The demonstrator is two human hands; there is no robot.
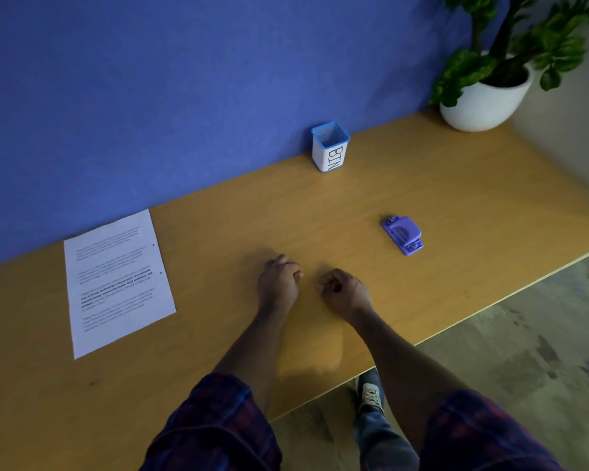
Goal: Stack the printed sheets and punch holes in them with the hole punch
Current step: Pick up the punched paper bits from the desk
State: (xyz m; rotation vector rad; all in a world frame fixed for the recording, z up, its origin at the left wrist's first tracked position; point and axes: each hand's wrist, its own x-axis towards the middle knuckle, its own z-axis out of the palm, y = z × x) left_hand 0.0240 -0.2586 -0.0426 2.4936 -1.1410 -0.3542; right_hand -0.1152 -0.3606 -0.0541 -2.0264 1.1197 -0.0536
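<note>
The printed sheets [118, 282] lie flat on the wooden desk [320, 205] at the left, close to the blue wall, with two small dark dots along their right edge. A purple hole punch [402, 234] sits on the desk to the right, apart from both hands. My left hand [279, 283] rests on the desk in the middle with its fingers curled, holding nothing. My right hand [342, 291] rests beside it, also curled into a loose fist and empty. Both hands lie between the sheets and the punch.
A small white pot with a blue rim, marked BIN [330, 146], stands against the blue wall. A potted plant [487, 93] fills the back right corner. The desk's front edge runs diagonally at the right, with floor and my shoe [369, 390] below it.
</note>
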